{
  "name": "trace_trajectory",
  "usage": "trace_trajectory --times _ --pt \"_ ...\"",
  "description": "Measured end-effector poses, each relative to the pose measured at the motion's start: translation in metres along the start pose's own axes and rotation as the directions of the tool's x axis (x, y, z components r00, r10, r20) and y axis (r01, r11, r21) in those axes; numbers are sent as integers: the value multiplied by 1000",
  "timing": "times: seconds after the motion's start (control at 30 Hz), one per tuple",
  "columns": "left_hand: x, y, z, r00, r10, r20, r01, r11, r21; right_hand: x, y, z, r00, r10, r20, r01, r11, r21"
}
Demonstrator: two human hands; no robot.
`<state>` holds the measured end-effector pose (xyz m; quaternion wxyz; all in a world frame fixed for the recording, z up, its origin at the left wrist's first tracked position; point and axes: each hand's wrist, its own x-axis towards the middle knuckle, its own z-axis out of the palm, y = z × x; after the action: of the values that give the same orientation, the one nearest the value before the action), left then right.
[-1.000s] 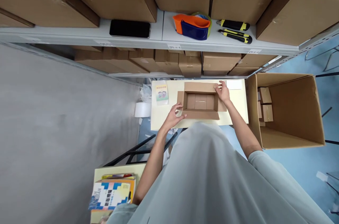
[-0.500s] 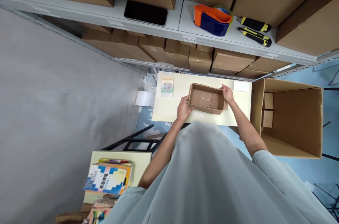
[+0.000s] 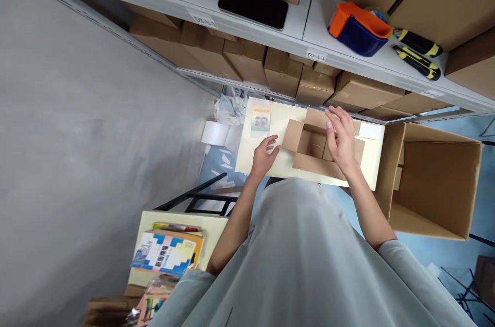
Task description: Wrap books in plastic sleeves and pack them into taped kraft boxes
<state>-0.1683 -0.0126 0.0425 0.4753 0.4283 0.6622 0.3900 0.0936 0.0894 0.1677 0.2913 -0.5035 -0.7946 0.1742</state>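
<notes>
A small cardboard box [image 3: 311, 142] rests on the cream table [image 3: 247, 157] in front of me, its flaps folded outward and its inside bare. My left hand [image 3: 265, 154] is just left of the box, fingers apart and holding nothing; its fingertips come near the left flap. Over the right side of the box hovers my right hand [image 3: 341, 136], fingers stretched out and nothing in the grasp, hiding part of that side. A booklet [image 3: 260, 119] with two cartoon figures lies at the table's left, and a white card or paper [image 3: 369, 130] at its right.
Right of the table stands a large open carton [image 3: 436, 182] with smaller boxes inside. On the shelf above lie a black phone [image 3: 253, 4], an orange and blue tape dispenser [image 3: 359, 30] and two cutters [image 3: 419, 53]. Books [image 3: 166, 252] are stacked at lower left.
Both hands have let go of the box. Its flaps, earlier upright or folded away, now spread outward. My right hand is raised over the right side, and the camera view has shifted.
</notes>
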Motion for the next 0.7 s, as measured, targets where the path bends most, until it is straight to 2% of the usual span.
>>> trace_trajectory --times 0.07,0.17,0.27,0.37,0.43,0.57,0.63,0.7 --pt "12 -3 -16 1000 3 -22 -3 1000 -3 10 -21 21 999 -16 47 14 998 55" --pt "31 -14 -37 999 16 -50 -17 1000 -7 17 -42 64 989 -20 147 -2 988 153" --pt "49 -34 -58 996 -12 -84 12 1000 3 17 -53 115 962 18 273 -81 972 221" --pt "68 -58 -75 991 -77 -113 80 997 13 15 -53 168 914 100 394 -208 948 242" --pt "81 -76 -83 986 -120 -113 122 992 10 17 -49 204 858 193 475 -324 922 211" --pt "107 -109 -85 984 -173 -43 174 985 16 28 -38 267 703 406 584 -524 851 40" --pt "118 -123 -81 984 -179 0 179 984 20 34 -33 291 624 502 599 -609 793 -30" --pt "124 -133 -76 985 -174 14 173 985 21 39 -27 310 553 613 564 -708 703 -70"
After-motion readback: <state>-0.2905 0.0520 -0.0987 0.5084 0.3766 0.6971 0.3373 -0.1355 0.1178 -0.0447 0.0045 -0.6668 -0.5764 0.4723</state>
